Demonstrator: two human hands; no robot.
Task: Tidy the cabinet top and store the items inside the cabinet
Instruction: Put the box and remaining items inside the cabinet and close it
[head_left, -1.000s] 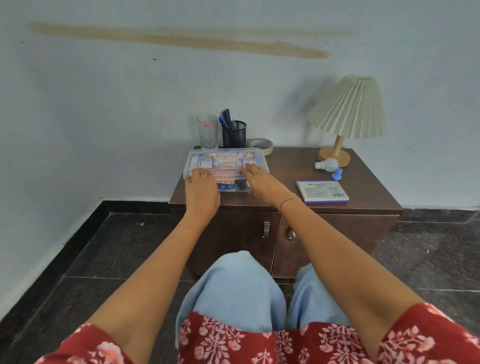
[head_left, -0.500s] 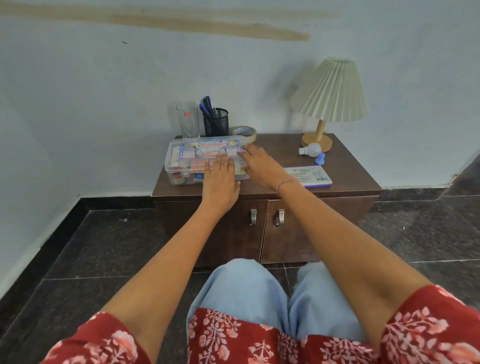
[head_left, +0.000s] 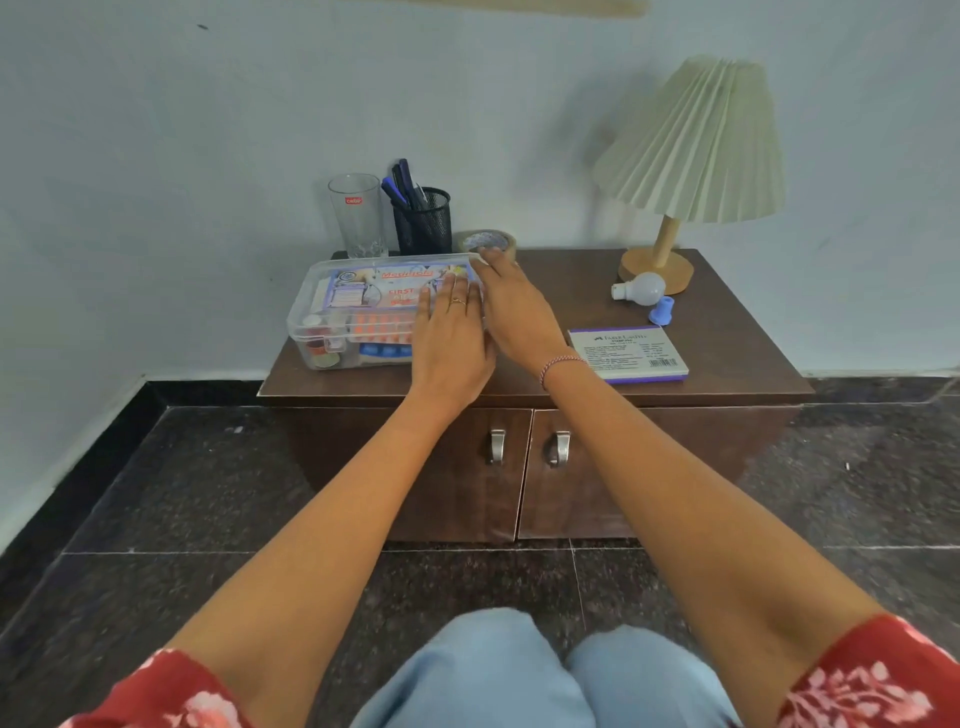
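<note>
Left grip (head_left: 452, 343): flat, fingers straight, palm down on the right end of the lid of the clear plastic first-aid box (head_left: 358, 317). Nothing held.
Right grip (head_left: 511, 306): fingers stretched along the box's right end, tips at its far right corner, just beside the brown tape roll (head_left: 488, 241). Thumb hidden behind the left grip; no clasp visible.
The box sits on the left part of the dark brown wooden cabinet (head_left: 571, 291) top, both doors closed.
Behind the box: clear drinking glass (head_left: 357, 218) and black mesh pen holder (head_left: 423, 221) with blue pens.
Right side: cream pleated-shade lamp (head_left: 691, 150), white light bulb (head_left: 641, 288) lying at its base, small blue plastic piece (head_left: 661, 310) just beside the bulb, flat white-and-purple stamp pad box (head_left: 628, 356) near the front edge.
</note>
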